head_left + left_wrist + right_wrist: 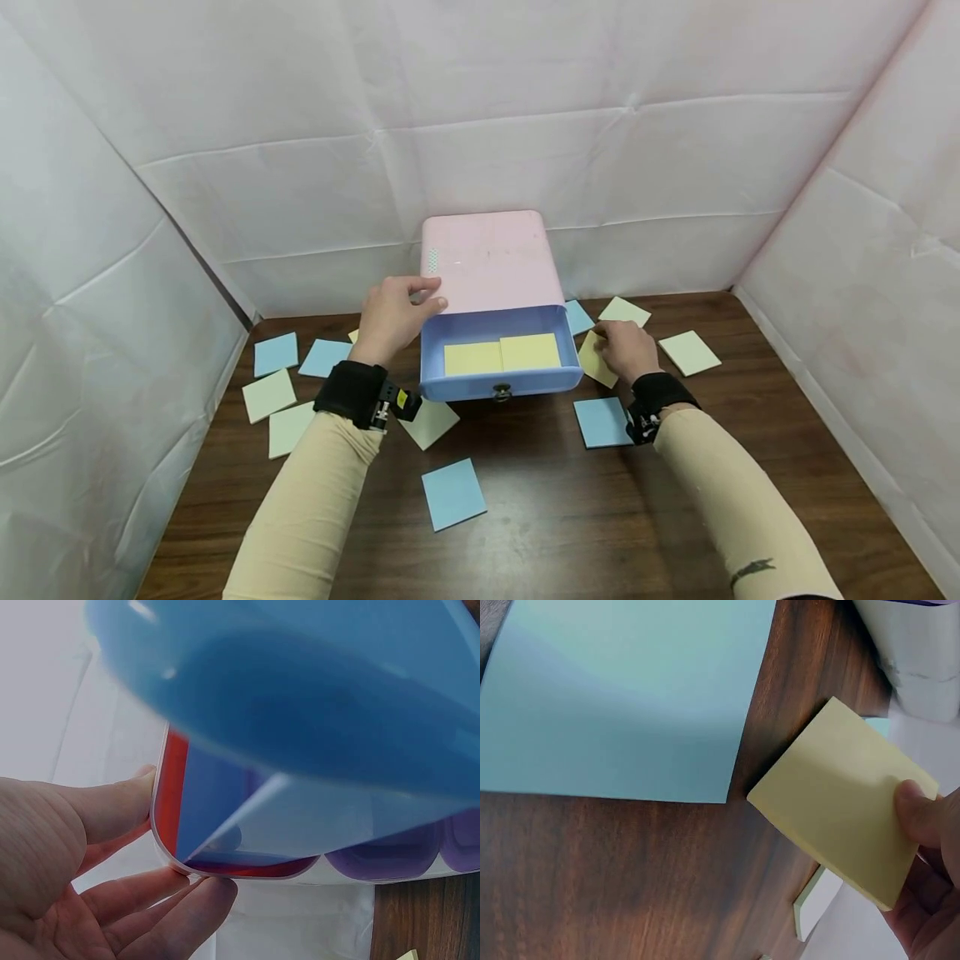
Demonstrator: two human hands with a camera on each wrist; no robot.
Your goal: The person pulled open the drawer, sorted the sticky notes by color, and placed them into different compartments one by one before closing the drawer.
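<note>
Now — right hand (628, 348) on yellow note (841, 802)

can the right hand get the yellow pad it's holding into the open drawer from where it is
Probably yes. The right hand pinches a yellow pad just beside the open drawer, whose right side has nothing above it. The left hand rests on the far corner, out of the way.

Bright even light, soft shadows, bent wide-angle edges, blurred wrist close-ups
</note>
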